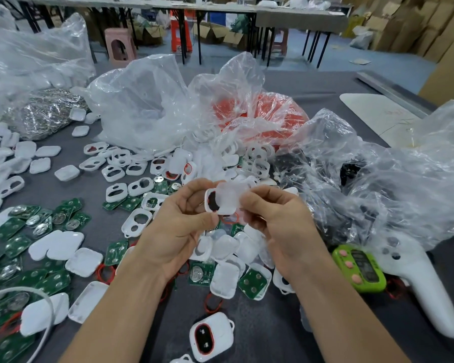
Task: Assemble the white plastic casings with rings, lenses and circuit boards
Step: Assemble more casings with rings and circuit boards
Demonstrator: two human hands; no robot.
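Casing [212,203] looks light, stiff, probably slippery; my left hand [178,218] pinches its rim, my right hand [275,221] pinches the lens [230,199].

Forearms converge; left hand [180,221] grips white casing [210,203] from its left, right hand [275,224] pinches translucent cover [231,197] at casing's right.

White casing front [210,204], dark oval opening towards me, is held above the table, pinched in my left hand [180,224]; a translucent lens [230,199], square with rounded corners, overlaps its right half, pinched in my right hand [275,226]. One assembled casing [210,336] lies face up nearest me, a red ring [196,337] round its dark window. Loose two-hole casing fronts [136,222], white casing backs [84,262] and green circuit boards [19,243] lie scattered flat on the table.
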